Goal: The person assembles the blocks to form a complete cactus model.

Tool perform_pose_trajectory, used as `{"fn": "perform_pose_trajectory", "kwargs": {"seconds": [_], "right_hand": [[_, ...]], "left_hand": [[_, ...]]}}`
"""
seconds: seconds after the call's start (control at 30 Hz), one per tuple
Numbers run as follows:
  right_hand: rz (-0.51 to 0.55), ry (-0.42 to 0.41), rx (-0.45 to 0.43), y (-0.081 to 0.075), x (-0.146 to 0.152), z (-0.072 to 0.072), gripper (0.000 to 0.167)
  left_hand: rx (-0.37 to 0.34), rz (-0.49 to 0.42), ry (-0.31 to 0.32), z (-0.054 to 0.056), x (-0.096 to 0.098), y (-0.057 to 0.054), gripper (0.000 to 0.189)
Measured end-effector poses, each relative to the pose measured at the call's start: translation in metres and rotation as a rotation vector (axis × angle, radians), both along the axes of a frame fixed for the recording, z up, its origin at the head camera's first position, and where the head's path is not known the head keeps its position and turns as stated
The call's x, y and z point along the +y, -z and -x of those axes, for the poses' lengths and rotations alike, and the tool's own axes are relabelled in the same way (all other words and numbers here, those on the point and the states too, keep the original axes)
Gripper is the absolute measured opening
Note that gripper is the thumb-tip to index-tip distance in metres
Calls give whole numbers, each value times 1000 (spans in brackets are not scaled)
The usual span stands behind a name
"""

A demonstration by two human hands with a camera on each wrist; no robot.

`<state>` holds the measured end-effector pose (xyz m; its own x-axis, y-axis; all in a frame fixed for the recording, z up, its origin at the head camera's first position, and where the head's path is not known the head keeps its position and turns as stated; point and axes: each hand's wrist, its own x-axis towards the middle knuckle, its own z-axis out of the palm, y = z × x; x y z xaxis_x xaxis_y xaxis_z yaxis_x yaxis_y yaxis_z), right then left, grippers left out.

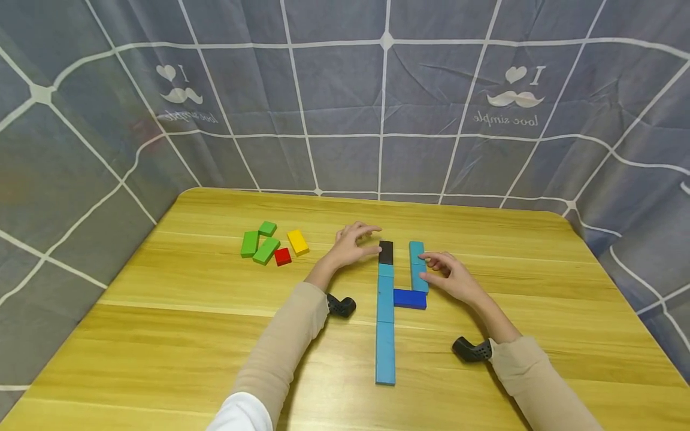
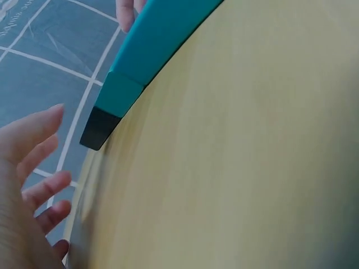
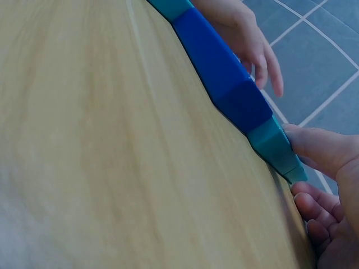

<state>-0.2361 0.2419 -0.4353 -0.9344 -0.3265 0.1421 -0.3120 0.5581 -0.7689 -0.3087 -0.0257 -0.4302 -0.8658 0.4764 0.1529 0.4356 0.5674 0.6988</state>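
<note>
A long row of light blue blocks (image 1: pixel 385 317) lies on the table, with a black block (image 1: pixel 386 252) at its far end. A dark blue block (image 1: pixel 409 299) juts right from the row, and beyond it stands a short column of light blue blocks (image 1: pixel 417 263). My left hand (image 1: pixel 350 244) is beside the black block, thumb tip right at its left edge, fingers spread. In the left wrist view a gap shows between those fingers (image 2: pixel 47 190) and the block. My right hand (image 1: pixel 451 276) rests its thumb and forefinger tips along the short column's right side, the two apart.
Green blocks (image 1: pixel 266 251), a red block (image 1: pixel 283 257) and a yellow block (image 1: pixel 298 242) lie to the left on the wooden table (image 1: pixel 188 311). A grey curtain with white lines (image 1: pixel 345 108) hangs behind the table's far edge. Black wrist devices (image 1: pixel 471 350) sit on both forearms.
</note>
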Motion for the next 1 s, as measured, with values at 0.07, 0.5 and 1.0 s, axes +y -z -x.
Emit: {"fn": "perform_pose_trajectory", "kwargs": {"seconds": [0.07, 0.5, 1.0], "right_hand": [[3, 0, -1, 1, 0, 0, 40], [11, -4, -11, 0, 0, -1, 41], [5, -7, -14, -30, -16, -19, 39]], "left_hand": [[22, -61, -40, -1, -5, -1, 48], [102, -113, -293, -8, -70, -12, 55], [126, 112, -424, -28, -134, -6, 67]]}}
